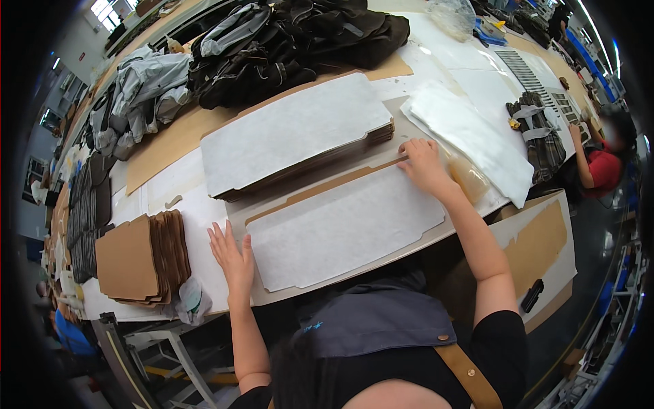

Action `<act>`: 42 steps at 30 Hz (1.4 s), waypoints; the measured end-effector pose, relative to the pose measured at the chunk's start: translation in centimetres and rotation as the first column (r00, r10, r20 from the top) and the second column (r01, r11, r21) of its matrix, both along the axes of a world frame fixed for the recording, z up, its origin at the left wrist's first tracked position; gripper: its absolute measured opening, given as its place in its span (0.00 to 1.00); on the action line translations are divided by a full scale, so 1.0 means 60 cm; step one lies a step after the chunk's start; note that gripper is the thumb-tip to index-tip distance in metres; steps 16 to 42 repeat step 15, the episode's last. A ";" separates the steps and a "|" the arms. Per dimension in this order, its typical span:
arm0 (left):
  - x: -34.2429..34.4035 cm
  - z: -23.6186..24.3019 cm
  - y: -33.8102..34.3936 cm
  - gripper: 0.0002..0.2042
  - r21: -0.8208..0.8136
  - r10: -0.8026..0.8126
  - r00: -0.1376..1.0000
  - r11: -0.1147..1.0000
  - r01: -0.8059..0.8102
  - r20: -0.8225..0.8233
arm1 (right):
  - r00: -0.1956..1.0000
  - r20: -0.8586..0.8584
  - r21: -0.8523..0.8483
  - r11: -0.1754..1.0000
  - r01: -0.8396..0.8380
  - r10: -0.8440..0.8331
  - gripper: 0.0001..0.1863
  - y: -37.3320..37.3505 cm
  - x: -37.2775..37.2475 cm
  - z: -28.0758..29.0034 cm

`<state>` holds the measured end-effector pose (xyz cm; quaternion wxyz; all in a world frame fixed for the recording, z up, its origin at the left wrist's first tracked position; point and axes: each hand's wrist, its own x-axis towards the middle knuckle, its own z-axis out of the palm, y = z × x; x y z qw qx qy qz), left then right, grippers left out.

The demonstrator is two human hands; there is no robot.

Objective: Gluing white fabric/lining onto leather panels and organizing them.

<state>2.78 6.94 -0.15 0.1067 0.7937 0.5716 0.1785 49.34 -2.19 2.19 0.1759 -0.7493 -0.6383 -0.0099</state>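
Observation:
A long brown cardboard panel with a white sheet [344, 228] over it lies before me, its brown strip showing along the far edge. My right hand [426, 165] is at its far right corner, with the thumb and curled fingers closed around the brown edge. Fingers spread, my left hand [233, 262] rests beside the panel's left end and holds nothing. Just beyond lies a stack of similar panels [296, 133], white on top with brown layers showing at the side. A grey board [402, 116] lies under both.
Brown cardboard pieces [126, 259] are stacked at left, next to a clear plastic bag [194, 302]. Dark bags [300, 48] and grey ones [150, 85] heap up at the back. White sheets [470, 136] lie at right. A person in red [603, 167] works farther right.

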 end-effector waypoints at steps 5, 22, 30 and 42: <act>-0.005 -0.007 -0.002 0.26 0.049 -0.008 0.999 0.999 0.006 0.034 | 0.996 -0.069 -0.063 0.996 -0.065 0.060 0.10 0.012 0.012 0.012; 0.012 0.003 0.006 0.24 0.050 -0.041 0.989 0.998 0.034 0.145 | 0.984 -0.176 -0.348 0.933 -0.093 0.033 0.11 0.033 0.037 0.041; 0.012 0.003 0.006 0.24 0.050 -0.041 0.989 0.998 0.034 0.145 | 0.984 -0.176 -0.348 0.933 -0.093 0.033 0.11 0.033 0.037 0.041; 0.012 0.003 0.006 0.24 0.050 -0.041 0.989 0.998 0.034 0.145 | 0.984 -0.176 -0.348 0.933 -0.093 0.033 0.11 0.033 0.037 0.041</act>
